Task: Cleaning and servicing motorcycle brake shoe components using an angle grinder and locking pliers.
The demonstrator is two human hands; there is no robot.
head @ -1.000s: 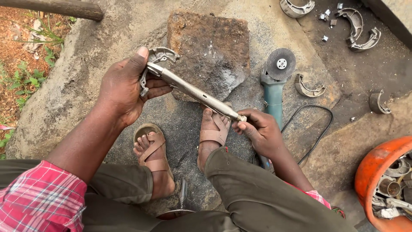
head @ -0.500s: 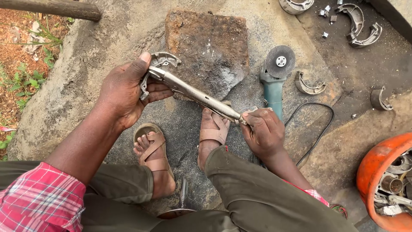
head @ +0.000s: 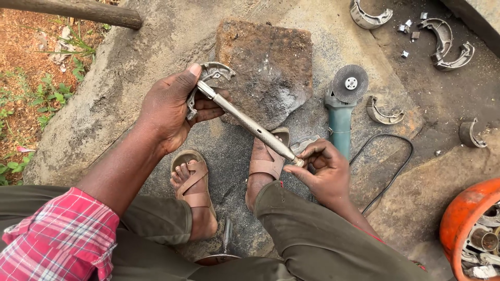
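My left hand (head: 169, 109) grips a curved grey metal brake shoe (head: 212, 73) together with the upper end of a long silver metal rod (head: 245, 122). The rod slants down to the right across a flat rusty stone slab (head: 265, 67). My right hand (head: 323, 171) pinches the rod's lower tip between thumb and fingers, just above my right sandalled foot (head: 266, 158). My left sandalled foot (head: 191, 187) rests on the ground below the left hand.
A teal angle grinder (head: 341, 112) with a grey disc lies right of the slab, its black cable (head: 390, 166) looping beside it. Several loose brake shoes (head: 383, 112) lie on the concrete. An orange tub (head: 463, 224) of metal parts sits lower right; a wooden pole (head: 73, 11) upper left.
My right hand has slid to the rod's lower tip and opened its fingers around it. The left hand has kept its grip, shifting the rod and shoe slightly.
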